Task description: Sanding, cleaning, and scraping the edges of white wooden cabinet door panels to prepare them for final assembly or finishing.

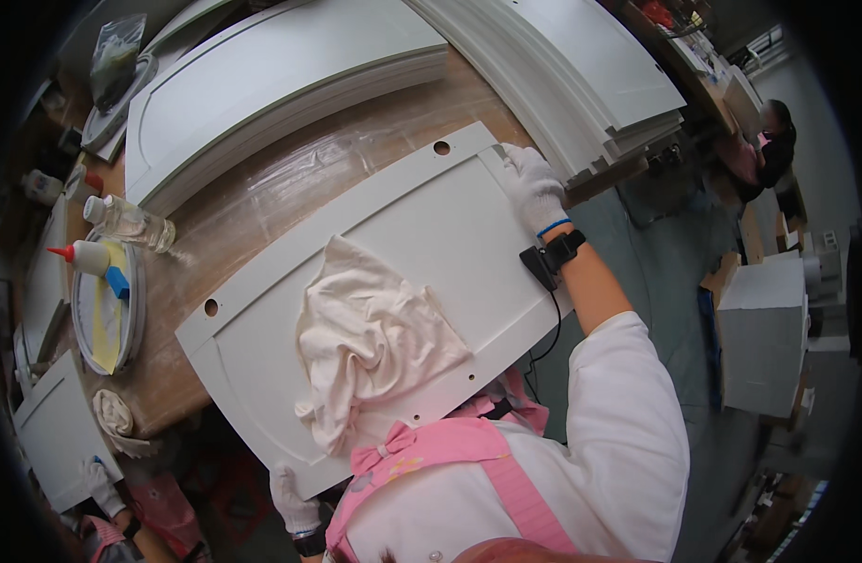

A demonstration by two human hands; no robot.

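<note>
A white cabinet door panel [468,239] with a raised frame and round holes lies slanted across the table's front edge, close to my body. A crumpled cream cloth [370,328] rests on its face. My right hand [534,188], in a white knitted glove, is closed on the panel's far right edge near the corner. At the near left corner my left hand [295,502], gloved too, grips the panel's edge; part of its fingers is hidden.
Stacks of white panels [290,75] stand at the back and the right [590,84]. On the brown table [290,178] are a clear bottle [135,223], a red-tipped glue bottle [88,255] and an oval frame [135,319]. Co-workers sit at far right [764,150] and lower left [154,525].
</note>
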